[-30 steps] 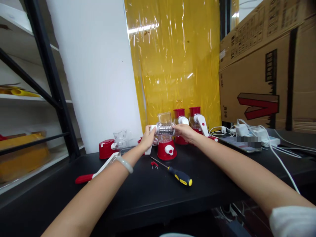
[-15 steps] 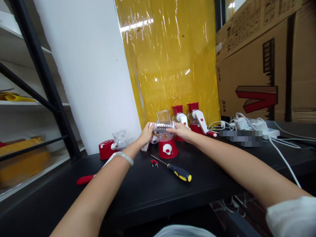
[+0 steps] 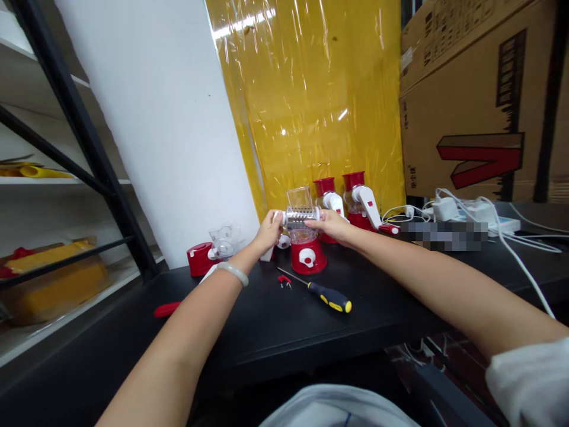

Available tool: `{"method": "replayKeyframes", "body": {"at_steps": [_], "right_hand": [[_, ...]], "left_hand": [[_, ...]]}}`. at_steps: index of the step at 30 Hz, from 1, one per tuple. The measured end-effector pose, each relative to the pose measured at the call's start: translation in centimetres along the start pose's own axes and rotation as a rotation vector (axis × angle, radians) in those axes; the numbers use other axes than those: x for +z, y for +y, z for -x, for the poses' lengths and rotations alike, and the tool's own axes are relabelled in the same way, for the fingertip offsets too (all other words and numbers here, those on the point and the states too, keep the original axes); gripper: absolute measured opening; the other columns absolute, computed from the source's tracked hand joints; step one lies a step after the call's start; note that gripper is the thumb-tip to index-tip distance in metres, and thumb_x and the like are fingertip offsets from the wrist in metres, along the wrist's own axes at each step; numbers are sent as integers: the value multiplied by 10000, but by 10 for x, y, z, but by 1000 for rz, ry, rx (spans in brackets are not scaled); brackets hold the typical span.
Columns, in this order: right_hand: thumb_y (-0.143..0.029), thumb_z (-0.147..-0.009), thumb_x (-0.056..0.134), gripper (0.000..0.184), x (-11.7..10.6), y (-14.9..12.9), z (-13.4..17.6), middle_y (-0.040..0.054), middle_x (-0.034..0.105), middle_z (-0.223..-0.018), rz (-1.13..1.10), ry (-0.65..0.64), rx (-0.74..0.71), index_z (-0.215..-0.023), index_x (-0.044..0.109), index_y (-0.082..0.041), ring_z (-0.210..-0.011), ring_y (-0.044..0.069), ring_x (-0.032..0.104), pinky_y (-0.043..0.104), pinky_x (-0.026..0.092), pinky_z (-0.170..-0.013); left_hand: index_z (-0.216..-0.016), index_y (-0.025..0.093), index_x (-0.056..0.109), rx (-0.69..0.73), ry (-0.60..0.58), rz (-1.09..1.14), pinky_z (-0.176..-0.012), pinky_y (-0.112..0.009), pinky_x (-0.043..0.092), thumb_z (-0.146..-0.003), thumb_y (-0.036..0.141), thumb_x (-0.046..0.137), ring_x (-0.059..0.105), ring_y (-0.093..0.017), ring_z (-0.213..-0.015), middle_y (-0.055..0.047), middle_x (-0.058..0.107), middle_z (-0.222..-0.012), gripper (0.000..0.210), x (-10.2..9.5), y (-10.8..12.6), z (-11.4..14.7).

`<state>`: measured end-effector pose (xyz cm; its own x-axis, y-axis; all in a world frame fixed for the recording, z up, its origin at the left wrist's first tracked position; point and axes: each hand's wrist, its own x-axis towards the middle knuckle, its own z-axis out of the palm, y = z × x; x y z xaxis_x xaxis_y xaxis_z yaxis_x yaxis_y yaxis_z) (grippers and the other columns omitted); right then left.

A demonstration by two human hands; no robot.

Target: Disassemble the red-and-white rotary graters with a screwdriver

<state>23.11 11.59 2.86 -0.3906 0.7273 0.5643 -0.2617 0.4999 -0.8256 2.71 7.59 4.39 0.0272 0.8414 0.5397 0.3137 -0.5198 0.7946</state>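
Observation:
A metal grater drum (image 3: 299,217) with white ends lies level between my two hands. My left hand (image 3: 269,230) is closed on its left end, and my right hand (image 3: 331,224) grips the right end with the thumb along the drum. Directly behind and below it stands a rotary grater body with a red base (image 3: 309,257) and a clear upper part (image 3: 299,194). On the table in front lie a screwdriver (image 3: 329,296) with a dark blue and yellow handle and some small red pieces with screws (image 3: 284,280).
Two assembled red and white rotary graters (image 3: 358,198) stand at the back. At left is another red grater base (image 3: 200,258) with clear parts and a red-handled crank (image 3: 167,309). White cables and adapters (image 3: 444,209) lie right, before a large cardboard box (image 3: 471,112).
The view has shifted slightly, so the table things appear a little higher and further right. Both hands keep their hold on the grater drum.

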Motion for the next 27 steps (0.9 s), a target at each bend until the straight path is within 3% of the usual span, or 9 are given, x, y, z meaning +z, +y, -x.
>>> {"method": "replayKeyframes", "body": {"at_steps": [3, 9, 11, 15, 17, 23, 27], "right_hand": [[-404, -552, 875, 487, 0, 1, 0, 95, 759, -930, -6, -4, 1, -927, 732, -128, -907, 234, 696, 398, 522, -918], [-415, -558, 868, 493, 1, 1, 1, 104, 757, -947, -2, -2, 0, -932, 731, -124, -914, 240, 697, 409, 522, -924], [-421, -552, 869, 502, 1, 0, 1, 104, 757, -949, 12, 4, 2, -932, 729, -125, -920, 246, 696, 416, 519, -929], [-431, -542, 871, 496, 1, -2, 1, 109, 756, -956, 27, 8, 10, -904, 726, -124, -936, 253, 694, 416, 516, -936], [-424, -541, 873, 495, 2, -3, 2, 114, 755, -963, 20, 6, 11, -902, 724, -121, -945, 255, 693, 414, 515, -939], [-387, -541, 878, 468, 3, -4, 3, 109, 757, -931, 1, 22, 6, -899, 729, -125, -919, 254, 696, 420, 519, -926], [-395, -533, 880, 459, 5, -4, 4, 96, 759, -912, 4, 23, 21, -877, 731, -131, -908, 245, 697, 402, 522, -918]], "left_hand": [[-940, 239, 422, -4, -24, -3, -358, -179, 230, -948, 572, 432, 302, -82, -326, 115, 347, -465, 333, -2, -1, 0], [-949, 223, 462, 86, 184, -76, -388, -184, 269, -942, 573, 443, 382, -85, -389, 79, 424, -545, 351, 4, -11, -2], [-949, 227, 456, 59, 155, -66, -381, -179, 263, -944, 577, 435, 365, -83, -374, 88, 400, -524, 351, 2, -10, -2], [-939, 238, 431, -36, -23, -17, -355, -171, 230, -948, 581, 421, 287, -78, -325, 116, 328, -461, 343, -3, -1, -2], [-940, 236, 429, -26, -14, -22, -353, -167, 228, -949, 579, 423, 292, -74, -325, 116, 342, -467, 343, -3, 0, -1], [-969, 236, 429, 44, 163, -50, -356, -163, 239, -957, 564, 407, 322, -68, -340, 109, 372, -514, 329, 4, -7, 1], [-936, 242, 427, -33, 34, -59, -364, -163, 231, -952, 574, 412, 303, -73, -338, 114, 332, -480, 333, 4, 3, 2]]}}
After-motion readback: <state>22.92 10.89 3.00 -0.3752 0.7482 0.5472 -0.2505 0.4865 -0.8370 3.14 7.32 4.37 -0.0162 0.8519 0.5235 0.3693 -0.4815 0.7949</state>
